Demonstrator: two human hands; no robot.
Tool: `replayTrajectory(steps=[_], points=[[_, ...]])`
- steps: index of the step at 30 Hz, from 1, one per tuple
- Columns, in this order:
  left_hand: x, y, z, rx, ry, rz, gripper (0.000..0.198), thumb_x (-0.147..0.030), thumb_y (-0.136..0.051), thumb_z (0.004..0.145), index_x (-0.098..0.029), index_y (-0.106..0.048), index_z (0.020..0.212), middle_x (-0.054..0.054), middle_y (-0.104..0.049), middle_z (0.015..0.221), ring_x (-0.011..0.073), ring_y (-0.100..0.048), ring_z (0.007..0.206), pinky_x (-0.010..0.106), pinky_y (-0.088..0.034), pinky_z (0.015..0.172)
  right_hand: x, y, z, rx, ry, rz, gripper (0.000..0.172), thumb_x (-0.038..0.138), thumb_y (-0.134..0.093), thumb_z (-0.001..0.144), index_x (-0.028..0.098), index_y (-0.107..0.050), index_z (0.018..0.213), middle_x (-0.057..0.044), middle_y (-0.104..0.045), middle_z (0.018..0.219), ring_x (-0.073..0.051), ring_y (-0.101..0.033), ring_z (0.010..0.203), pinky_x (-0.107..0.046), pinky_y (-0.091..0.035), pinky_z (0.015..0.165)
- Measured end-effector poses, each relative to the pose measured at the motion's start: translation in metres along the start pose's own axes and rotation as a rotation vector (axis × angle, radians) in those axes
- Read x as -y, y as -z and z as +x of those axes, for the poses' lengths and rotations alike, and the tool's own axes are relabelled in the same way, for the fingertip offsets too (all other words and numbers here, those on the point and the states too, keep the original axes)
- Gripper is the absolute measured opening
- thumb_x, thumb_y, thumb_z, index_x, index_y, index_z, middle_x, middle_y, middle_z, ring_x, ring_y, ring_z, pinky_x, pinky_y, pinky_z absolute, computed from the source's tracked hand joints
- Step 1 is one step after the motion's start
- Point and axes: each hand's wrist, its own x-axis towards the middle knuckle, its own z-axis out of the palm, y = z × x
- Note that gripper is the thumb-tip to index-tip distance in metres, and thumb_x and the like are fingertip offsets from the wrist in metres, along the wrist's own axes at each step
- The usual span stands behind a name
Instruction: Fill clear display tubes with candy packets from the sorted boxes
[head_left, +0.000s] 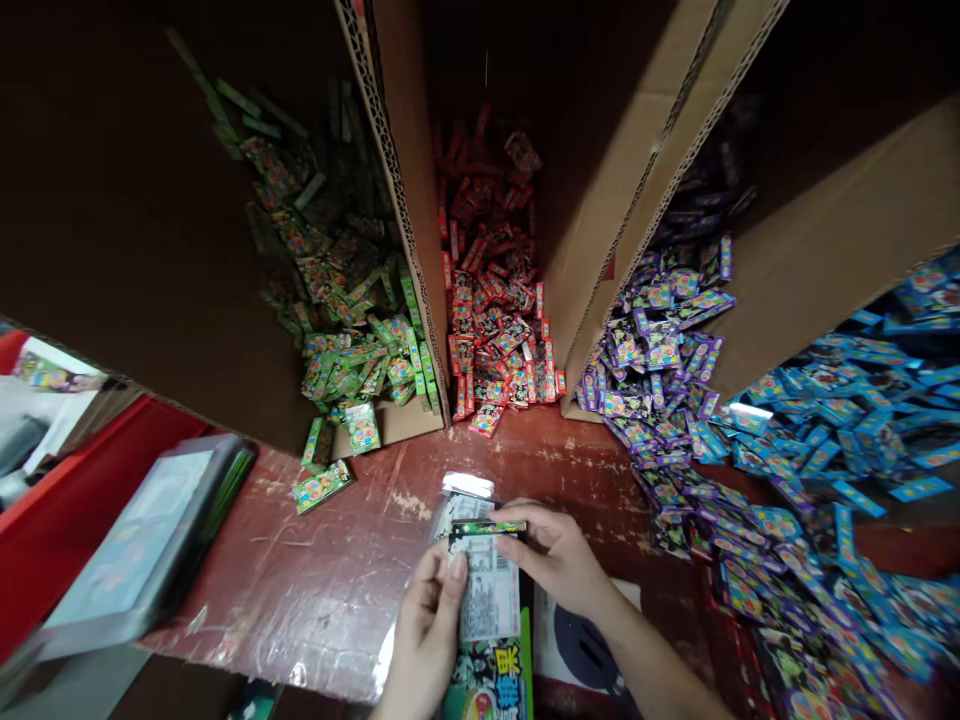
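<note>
Green box (490, 527), small and slim, lies across the upper part of a white printed packet (491, 602) above the red table (300, 565). The right hand (553, 552) pinches the box's right end; the left hand (430, 612) grips the packet's left edge. Beyond, green boxes (367, 350), red boxes (499, 335), purple boxes (660, 345) and blue boxes (840, 400) lie heaped between cardboard walls (847, 225).

A scuffed red-brown table (277, 570) catches glare at its near left. Tall cardboard boxes (637, 150) stand open along its far side, their depths dark; a red panel (67, 510) slants at left.
</note>
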Motion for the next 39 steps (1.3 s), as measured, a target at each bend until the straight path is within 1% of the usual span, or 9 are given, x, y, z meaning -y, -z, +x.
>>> replayTrajectory(steps=[4, 6, 8, 12, 17, 28, 31, 35, 39], points=[[-0.004, -0.009, -0.012, -0.155, -0.162, 0.162, 0.054, -0.042, -0.056, 0.082, -0.024, -0.040, 0.130, 0.008, -0.058, 0.123, 0.0232, -0.056, 0.107, 0.031, -0.047, 0.086, 0.011, -0.002, -0.015, -0.043, 0.029, -0.035, 0.022, 0.030, -0.062, 0.080, 0.020, -0.068, 0.099, -0.008, -0.067, 0.101, -0.020, -0.063, 0.094, -0.029, -0.051, 0.083], [-0.006, -0.009, -0.016, -0.154, -0.255, 0.260, 0.046, -0.042, -0.055, 0.082, -0.024, -0.047, 0.124, 0.007, -0.057, 0.124, 0.0232, -0.053, 0.112, 0.031, -0.042, 0.093, 0.017, 0.003, -0.022, -0.035, 0.026, -0.033, 0.021, 0.029, -0.063, 0.080, 0.022, -0.069, 0.099, -0.007, -0.068, 0.100, -0.020, -0.064, 0.093, -0.028, -0.053, 0.081], [-0.010, -0.006, -0.018, -0.092, -0.289, 0.329, 0.033, -0.041, -0.055, 0.082, -0.024, -0.055, 0.110, 0.006, -0.063, 0.110, 0.0216, -0.058, 0.101, 0.028, -0.046, 0.086, 0.022, 0.011, -0.026, -0.008, 0.015, -0.025, 0.020, 0.028, -0.066, 0.078, 0.025, -0.070, 0.097, -0.006, -0.070, 0.098, -0.019, -0.066, 0.089, -0.026, -0.054, 0.076], [-0.015, 0.001, -0.011, 0.020, -0.318, 0.449, 0.018, -0.035, -0.052, 0.085, -0.024, -0.052, 0.099, 0.002, -0.061, 0.083, 0.0167, -0.058, 0.075, 0.023, -0.047, 0.068, 0.025, 0.023, -0.027, 0.030, -0.022, -0.063, 0.016, 0.027, -0.065, 0.078, 0.028, -0.072, 0.093, -0.002, -0.073, 0.090, -0.017, -0.068, 0.080, -0.025, -0.055, 0.071], [-0.012, -0.005, -0.008, -0.047, -0.340, 0.520, 0.018, -0.037, -0.047, 0.086, -0.022, -0.052, 0.096, 0.004, -0.058, 0.083, 0.0204, -0.056, 0.079, 0.028, -0.044, 0.069, 0.023, 0.019, -0.027, 0.023, -0.019, -0.101, 0.018, 0.028, -0.064, 0.079, 0.026, -0.071, 0.095, -0.003, -0.072, 0.094, -0.018, -0.068, 0.082, -0.024, -0.055, 0.070], [-0.014, -0.009, -0.011, -0.018, -0.287, 0.557, 0.017, -0.037, -0.047, 0.086, -0.022, -0.052, 0.090, 0.003, -0.059, 0.076, 0.0210, -0.056, 0.071, 0.029, -0.043, 0.066, 0.021, 0.019, -0.028, 0.039, -0.021, -0.122, 0.015, 0.031, -0.066, 0.076, 0.020, -0.070, 0.085, -0.005, -0.071, 0.083, -0.016, -0.066, 0.074, -0.024, -0.053, 0.065], [-0.013, -0.002, -0.007, 0.019, -0.311, 0.599, 0.017, -0.034, -0.048, 0.086, -0.022, -0.048, 0.098, 0.003, -0.060, 0.080, 0.0200, -0.058, 0.073, 0.028, -0.045, 0.067, 0.029, 0.027, -0.017, 0.100, -0.016, -0.107, 0.017, 0.033, -0.065, 0.077, 0.019, -0.069, 0.086, -0.005, -0.069, 0.084, -0.016, -0.064, 0.076, -0.025, -0.051, 0.068], [-0.005, 0.005, -0.004, 0.101, -0.312, 0.640, 0.037, -0.029, -0.055, 0.083, -0.025, -0.034, 0.114, 0.006, -0.061, 0.096, 0.0204, -0.061, 0.085, 0.027, -0.048, 0.070, 0.040, 0.039, 0.003, 0.275, -0.237, -0.002, 0.017, 0.032, -0.067, 0.073, 0.018, -0.065, 0.081, 0.000, -0.065, 0.069, -0.010, -0.060, 0.060, -0.021, -0.048, 0.056], [-0.002, -0.002, -0.007, 0.016, -0.326, 0.575, 0.042, -0.030, -0.062, 0.078, -0.024, -0.038, 0.112, 0.008, -0.062, 0.097, 0.0222, -0.064, 0.083, 0.029, -0.049, 0.068, 0.057, 0.043, 0.018, 0.394, -0.342, -0.088, 0.008, 0.023, -0.066, 0.071, 0.018, -0.065, 0.077, 0.002, -0.063, 0.061, -0.009, -0.056, 0.051, -0.019, -0.044, 0.051]])
